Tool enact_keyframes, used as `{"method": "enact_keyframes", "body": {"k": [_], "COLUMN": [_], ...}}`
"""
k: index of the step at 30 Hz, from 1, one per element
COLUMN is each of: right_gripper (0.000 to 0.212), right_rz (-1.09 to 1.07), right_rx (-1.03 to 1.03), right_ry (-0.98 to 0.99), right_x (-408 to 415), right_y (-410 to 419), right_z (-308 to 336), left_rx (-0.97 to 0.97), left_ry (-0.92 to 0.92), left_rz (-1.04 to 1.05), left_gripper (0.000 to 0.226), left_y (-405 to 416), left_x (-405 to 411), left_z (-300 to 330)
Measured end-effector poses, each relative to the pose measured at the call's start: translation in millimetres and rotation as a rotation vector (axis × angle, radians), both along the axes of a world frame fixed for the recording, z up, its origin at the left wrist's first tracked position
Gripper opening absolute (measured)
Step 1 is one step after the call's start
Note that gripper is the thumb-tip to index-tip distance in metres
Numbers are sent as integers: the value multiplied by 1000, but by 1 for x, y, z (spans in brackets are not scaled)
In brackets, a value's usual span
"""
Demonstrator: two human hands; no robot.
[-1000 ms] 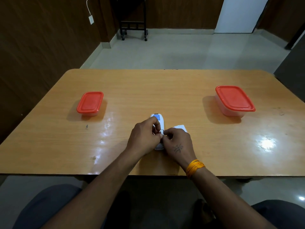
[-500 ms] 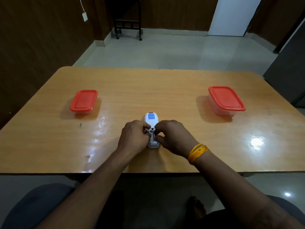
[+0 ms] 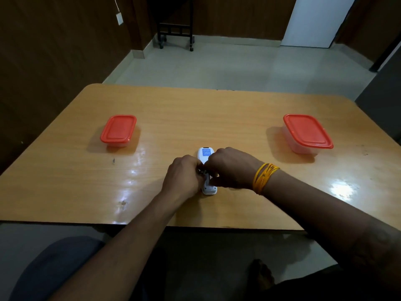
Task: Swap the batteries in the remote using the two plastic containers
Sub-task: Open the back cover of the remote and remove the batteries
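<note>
A white remote (image 3: 206, 154) lies face down near the table's front middle, with a blue label at its far end. My left hand (image 3: 182, 174) grips its left side. From the right, my right hand (image 3: 232, 168), with yellow threads on the wrist, covers its middle. The fingertips of both hands meet at the open battery compartment, where a small metallic part shows. The hands hide the batteries. A small clear container with a red lid (image 3: 118, 131) stands at the left. A larger one with a red lid (image 3: 308, 132) stands at the right. Both lids are on.
The wooden table (image 3: 217, 118) has a glossy top, and its front edge runs just below my forearms. A black wheeled stand (image 3: 175, 33) is on the floor beyond the table, by a dark wood wall.
My right hand has moved left over the remote's middle. The white cover piece that lay beside it a second ago is out of sight. Both containers are unmoved.
</note>
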State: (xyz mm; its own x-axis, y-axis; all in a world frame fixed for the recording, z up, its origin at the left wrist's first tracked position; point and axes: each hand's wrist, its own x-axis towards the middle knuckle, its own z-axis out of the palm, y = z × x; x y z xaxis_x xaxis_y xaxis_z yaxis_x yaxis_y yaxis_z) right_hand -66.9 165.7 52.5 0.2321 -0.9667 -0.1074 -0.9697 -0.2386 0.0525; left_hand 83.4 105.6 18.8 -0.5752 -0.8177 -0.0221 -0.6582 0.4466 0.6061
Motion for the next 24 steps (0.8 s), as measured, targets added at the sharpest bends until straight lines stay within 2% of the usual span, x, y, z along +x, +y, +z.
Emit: {"method": "enact_keyframes", "body": {"k": [7, 15, 18, 20, 24], "right_gripper": [34, 20, 26, 28, 17], "right_rz": [89, 100, 23, -47, -162], "right_rx": [-140, -273, -261, -231, -239], "right_ry": [-152, -190, -233, -342, -519], "right_x": [-6, -6, -5, -1, 6], "right_y": [17, 30, 34, 36, 34], "right_z": [-24, -44, -50, -51, -48], "left_rx": [18, 40, 35, 34, 34], "left_ry": [-6, -15, 1, 0, -3], "left_rz": [-18, 3, 15, 13, -5], "left_gripper": [28, 36, 33, 32, 34], "left_y": [-2, -5, -6, -6, -8], "left_x": [-1, -1, -1, -1, -1], "left_z": [1, -2, -5, -6, -8]}}
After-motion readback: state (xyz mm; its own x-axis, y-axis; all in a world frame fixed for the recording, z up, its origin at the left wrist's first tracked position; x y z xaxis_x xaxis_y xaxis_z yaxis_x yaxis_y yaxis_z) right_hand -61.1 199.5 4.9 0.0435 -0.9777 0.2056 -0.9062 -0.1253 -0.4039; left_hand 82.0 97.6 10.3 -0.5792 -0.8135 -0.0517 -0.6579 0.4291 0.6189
